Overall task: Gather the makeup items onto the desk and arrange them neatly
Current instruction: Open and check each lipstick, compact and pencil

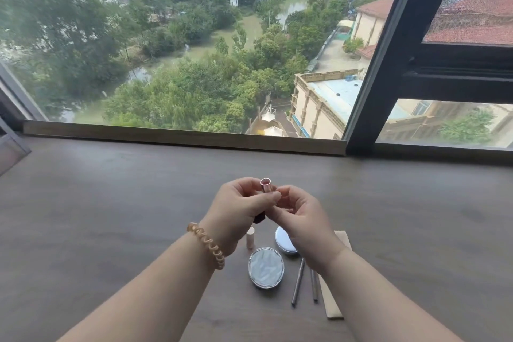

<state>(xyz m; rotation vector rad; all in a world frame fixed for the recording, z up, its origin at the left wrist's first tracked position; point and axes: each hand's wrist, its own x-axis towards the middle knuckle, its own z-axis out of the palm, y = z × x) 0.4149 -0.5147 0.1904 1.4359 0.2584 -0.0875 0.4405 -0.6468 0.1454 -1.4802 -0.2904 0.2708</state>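
**lipstick in both hands, rest of the kit laid out below**

the lipstick tube (265, 187) is held up above the desk (111, 203), right in the middle, tilted with its open end facing up. that upper part is shiny rose-gold metal, round, with a reddish inside. the bottom end peeking out under the palm looks dark (maroon or black, can't tell). the left hand (241, 203) has its fingers curled around the tube, and the right hand (299, 216) is up against it, fingertips pinching the tube near the top, so the hands are together.

on the desk underneath, a matte dark wood-grain surface:
- an oval mirror (266, 268) with a silver rim, lying flat and reflecting pale light
- a white round compact (284, 241) just behind it, closed, glossy, partly hidden by the right wrist
- a small beige cylinder (250, 237) standing upright to the left
- two slim grey pencils (298, 282) side by side
- a flat tan paper sleeve (330, 302) beside them, under the right forearm

a coiled amber hair tie (206, 244) sits on the left wrist.
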